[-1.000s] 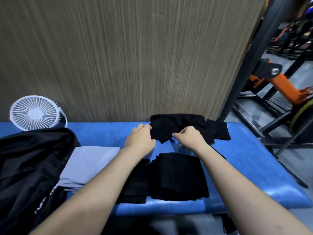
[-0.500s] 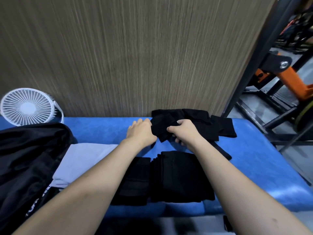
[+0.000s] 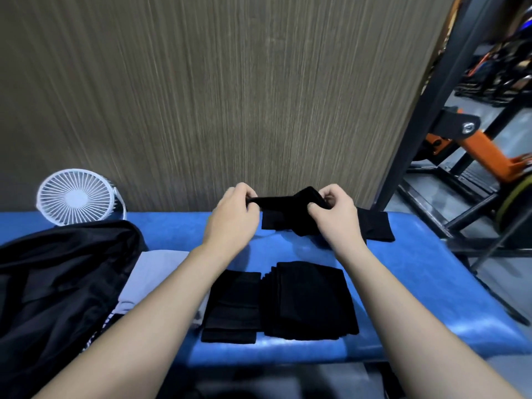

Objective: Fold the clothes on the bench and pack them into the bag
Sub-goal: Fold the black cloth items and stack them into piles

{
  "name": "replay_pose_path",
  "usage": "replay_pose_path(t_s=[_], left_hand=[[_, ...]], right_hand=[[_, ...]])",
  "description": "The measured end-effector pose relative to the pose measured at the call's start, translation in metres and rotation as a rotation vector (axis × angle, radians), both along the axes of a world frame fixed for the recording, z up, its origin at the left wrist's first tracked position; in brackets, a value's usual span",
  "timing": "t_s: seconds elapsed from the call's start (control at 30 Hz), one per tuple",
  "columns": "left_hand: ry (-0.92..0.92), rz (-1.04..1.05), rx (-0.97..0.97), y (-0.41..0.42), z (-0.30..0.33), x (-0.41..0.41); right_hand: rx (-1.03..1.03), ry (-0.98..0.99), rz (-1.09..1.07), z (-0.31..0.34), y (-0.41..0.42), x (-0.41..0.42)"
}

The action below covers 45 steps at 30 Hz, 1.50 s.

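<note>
Here, in the head view, a small black garment (image 3: 283, 203) is stretched between the two hands above the far edge of the blue bench (image 3: 417, 272), just in front of the wood-grain wall (image 3: 230, 96). The left hand (image 3: 231, 218) pinches the garment's left end between curled fingers and thumb; the right hand (image 3: 335, 216) grips the right end, where the cloth bunches into a rounded fold over the knuckles. Part of the garment hangs down between the hands and touches the bench — where it ends against the other black clothes (image 3: 374, 228) lying along the far edge cannot be told, black on black.

Two folded black stacks sit side by side near the front edge of the bench: a narrower one (image 3: 231, 306) on the left and a wider one (image 3: 309, 300) touching it on the right. A folded grey garment (image 3: 149, 272) lies to their left, partly hidden by the left forearm. The black bag (image 3: 57, 283) occupies the left end of the bench, cut off by the frame edge; its interior is too dark to make out. A white fan (image 3: 75, 197) stands at the far left corner, behind the bag.

Both forearms reach forward from the bottom corners, wrists raised, backs of the hands towards the camera. Gym equipment with an orange arm (image 3: 486, 156) stands on the floor to the right — its details are blurred.
</note>
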<state>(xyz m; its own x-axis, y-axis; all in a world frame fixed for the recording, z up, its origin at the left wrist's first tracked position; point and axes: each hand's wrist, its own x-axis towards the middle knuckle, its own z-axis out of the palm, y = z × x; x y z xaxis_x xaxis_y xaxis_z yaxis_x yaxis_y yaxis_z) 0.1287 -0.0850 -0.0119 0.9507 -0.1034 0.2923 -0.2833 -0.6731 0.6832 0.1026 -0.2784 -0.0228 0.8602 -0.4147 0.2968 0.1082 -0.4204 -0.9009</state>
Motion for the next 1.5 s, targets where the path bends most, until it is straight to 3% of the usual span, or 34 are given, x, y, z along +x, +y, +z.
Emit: replay_pose_path(t_s=[0.2,0.4,0.53,0.7,0.87,1.27,1.37,1.5], left_hand=[[0.002,0.002,-0.193,0.023,0.017,-0.036],[0.186,-0.064,-0.475,0.034,0.006,-0.070],[0.361,-0.099,-0.649,0.037,-0.007,-0.092],[0.455,-0.138,-0.669,0.035,-0.028,-0.104],[0.481,-0.171,-0.590,0.027,-0.043,-0.106],[0.503,-0.188,-0.637,0.010,-0.041,-0.113],[0.492,-0.171,-0.653,0.012,-0.040,-0.113],[0.501,-0.165,-0.668,0.020,-0.040,-0.111]], right_hand=[[0.045,-0.140,-0.043,0.019,-0.007,-0.036],[0.068,-0.182,-0.050,0.018,-0.014,-0.076],[0.010,-0.089,-0.043,0.002,-0.028,-0.101],[-0.053,0.168,-0.001,-0.021,-0.045,-0.120],[0.161,0.329,0.113,-0.030,-0.057,-0.130],[0.345,0.209,0.241,-0.006,-0.017,-0.128],[0.253,0.252,0.290,-0.010,-0.001,-0.122],[-0.025,0.353,0.347,-0.024,0.010,-0.114]])
